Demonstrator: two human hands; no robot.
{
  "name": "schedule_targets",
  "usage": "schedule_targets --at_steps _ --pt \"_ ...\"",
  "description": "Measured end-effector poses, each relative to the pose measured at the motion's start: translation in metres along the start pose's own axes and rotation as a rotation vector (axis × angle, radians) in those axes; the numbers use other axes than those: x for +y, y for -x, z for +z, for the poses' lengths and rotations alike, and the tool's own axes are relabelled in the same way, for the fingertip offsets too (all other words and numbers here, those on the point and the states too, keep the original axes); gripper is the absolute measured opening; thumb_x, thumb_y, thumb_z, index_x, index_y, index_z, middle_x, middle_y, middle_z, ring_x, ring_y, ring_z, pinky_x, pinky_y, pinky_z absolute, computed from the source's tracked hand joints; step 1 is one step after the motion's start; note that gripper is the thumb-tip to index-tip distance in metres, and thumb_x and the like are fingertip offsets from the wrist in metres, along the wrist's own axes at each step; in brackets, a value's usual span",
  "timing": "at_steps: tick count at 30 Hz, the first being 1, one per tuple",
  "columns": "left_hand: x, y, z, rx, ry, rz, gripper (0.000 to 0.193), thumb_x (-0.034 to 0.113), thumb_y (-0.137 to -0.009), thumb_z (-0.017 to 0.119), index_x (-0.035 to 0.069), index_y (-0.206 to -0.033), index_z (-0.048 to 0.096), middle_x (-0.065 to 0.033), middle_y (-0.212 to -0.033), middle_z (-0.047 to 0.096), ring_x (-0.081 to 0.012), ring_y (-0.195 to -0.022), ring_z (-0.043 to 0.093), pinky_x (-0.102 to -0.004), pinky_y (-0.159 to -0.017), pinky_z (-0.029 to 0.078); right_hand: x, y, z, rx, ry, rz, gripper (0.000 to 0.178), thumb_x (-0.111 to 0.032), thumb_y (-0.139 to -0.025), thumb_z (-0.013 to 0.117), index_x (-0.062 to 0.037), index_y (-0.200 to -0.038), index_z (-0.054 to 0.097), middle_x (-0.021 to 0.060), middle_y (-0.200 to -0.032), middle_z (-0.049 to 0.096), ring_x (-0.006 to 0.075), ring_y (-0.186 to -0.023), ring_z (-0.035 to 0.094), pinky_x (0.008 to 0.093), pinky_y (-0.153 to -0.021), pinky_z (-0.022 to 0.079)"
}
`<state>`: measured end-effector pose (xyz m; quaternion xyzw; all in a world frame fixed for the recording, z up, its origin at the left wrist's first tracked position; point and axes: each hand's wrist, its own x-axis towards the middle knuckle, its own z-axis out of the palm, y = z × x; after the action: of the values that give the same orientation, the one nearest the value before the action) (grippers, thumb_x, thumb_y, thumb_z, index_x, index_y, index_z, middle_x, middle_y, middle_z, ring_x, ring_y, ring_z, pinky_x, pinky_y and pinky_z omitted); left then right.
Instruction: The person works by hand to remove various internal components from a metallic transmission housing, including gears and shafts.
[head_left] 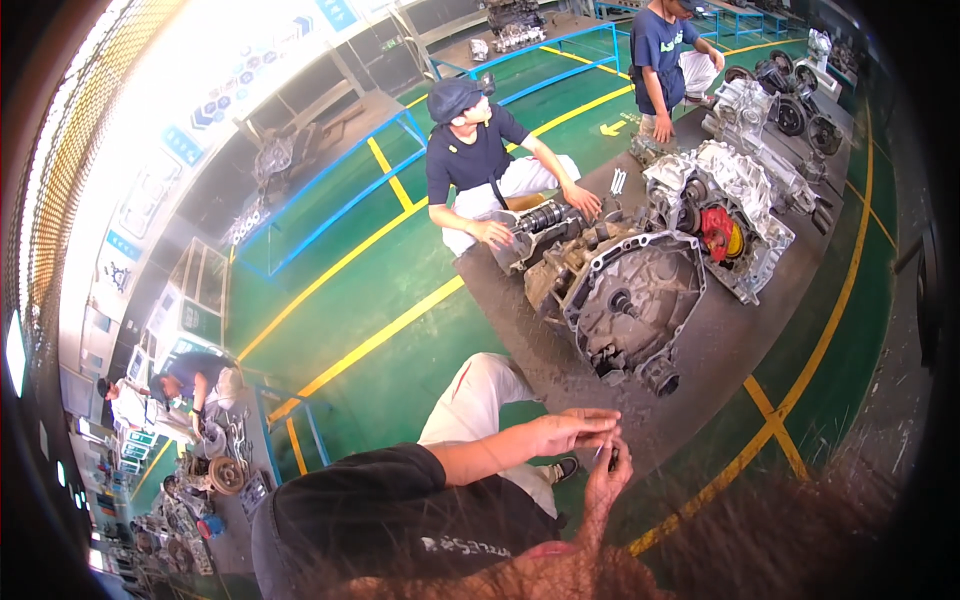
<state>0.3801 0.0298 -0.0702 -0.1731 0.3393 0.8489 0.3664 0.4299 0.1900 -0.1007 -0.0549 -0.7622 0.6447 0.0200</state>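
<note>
Hands (590, 450) around small, perhaps metal part (612, 458)

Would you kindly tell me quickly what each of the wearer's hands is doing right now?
Left hand: fingers together, touching the small dark metal part.
Right hand: closed, pinching that part.

Gearbox housing (632, 290): cast metal, dull grey, rough and ribbed, grimy. Second housing (735, 215) behind it: lighter bare metal, matt, with one glossy red part (716, 230). Mat (720, 345) under them: dark, matt, gritty, rubber or worn fabric, cannot tell. Floor (400, 300): green painted coating, smooth, semi-gloss, yellow painted lines. Rails (330, 200): blue painted metal tube. Small part (612, 458) pinched between left hand (568, 430) and right hand (605, 485): dark, likely metal, too small to tell. Trousers (480, 405): pale cloth, matt. Sleeve (380, 500): black cloth.
</note>
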Motion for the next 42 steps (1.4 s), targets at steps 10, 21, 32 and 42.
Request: schedule_targets --at_steps 10,21,32,42 --pt "0.001 -0.004 0.002 -0.005 -0.033 0.283 0.037 0.027 -0.104 0.058 0.0 -0.13 0.058 -0.0141 -0.121 0.068 -0.0243 -0.11 0.068 -0.0371 -0.099 0.056 0.019 -0.015 -0.02 0.303 -0.528 0.511 0.013 -0.02 -0.101 0.06 -0.0102 -0.095 0.066 -0.008 -0.083 0.052 0.0028 -0.069 0.037 0.0205 -0.061 0.028" --pt "-0.037 -0.028 -0.006 0.242 -1.187 0.156 0.031 0.031 -0.105 0.055 0.003 -0.108 0.069 -0.0105 -0.097 0.074 -0.0198 -0.087 0.071 -0.0309 -0.081 0.054 0.07 0.03 -0.075 0.347 -0.446 0.576 0.012 -0.018 -0.101 0.057 -0.0098 -0.093 0.062 -0.0063 -0.087 0.052 0.0037 -0.072 0.036 0.0219 -0.064 0.029" --pt "0.016 -0.007 0.011 0.205 -1.515 0.335 0.045 0.045 -0.106 0.046 0.006 -0.122 0.062 -0.0166 -0.1 0.072 -0.035 -0.097 0.07 -0.0419 -0.088 0.054 0.105 0.011 -0.146 0.079 -0.166 0.38 0.021 -0.021 -0.102 0.057 -0.0009 -0.1 0.064 0.0051 -0.098 0.062 0.0202 -0.089 0.056 0.0326 -0.085 0.044" --pt "0.206 0.005 0.07 0.394 -2.187 0.951 0.048 0.033 -0.101 0.058 0.009 -0.142 0.051 -0.0147 -0.124 0.065 -0.0308 -0.115 0.062 -0.0405 -0.1 0.047 0.052 -0.078 -0.097 -0.096 -0.057 0.28 0.022 -0.02 -0.099 0.063 -0.0003 -0.105 0.072 0.0019 -0.081 0.069 0.0088 -0.07 0.051 0.0253 -0.067 0.041"
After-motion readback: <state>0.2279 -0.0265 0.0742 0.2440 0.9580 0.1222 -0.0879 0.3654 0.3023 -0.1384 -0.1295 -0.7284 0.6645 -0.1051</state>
